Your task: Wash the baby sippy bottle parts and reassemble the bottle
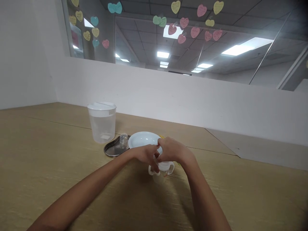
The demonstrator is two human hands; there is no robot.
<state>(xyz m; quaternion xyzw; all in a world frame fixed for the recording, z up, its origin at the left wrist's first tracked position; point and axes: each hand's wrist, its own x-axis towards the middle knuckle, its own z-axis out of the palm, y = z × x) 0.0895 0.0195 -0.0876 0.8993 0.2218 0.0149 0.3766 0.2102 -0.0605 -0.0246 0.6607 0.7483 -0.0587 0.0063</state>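
A small clear two-handled sippy cup (159,178) with a white lid (164,166) stands upright on the table in front of me. My left hand (148,154) reaches in from the left, its fingers curled down onto the cup's left side by the handle. Above the lid, my right hand (172,149) is bent over with thumb and fingers pinched together. Whatever sits in that pinch is hidden by the fingers. Behind both hands lies a white plate (141,138). Left of it, a metal kidney dish (110,150) holds a clear domed cap (123,141).
A translucent plastic bucket (102,123) with a white lid stands at the back left. Something yellow (162,137) shows behind the plate by my right hand. A white wall (154,93) with a window above it bounds the wooden table (96,199).
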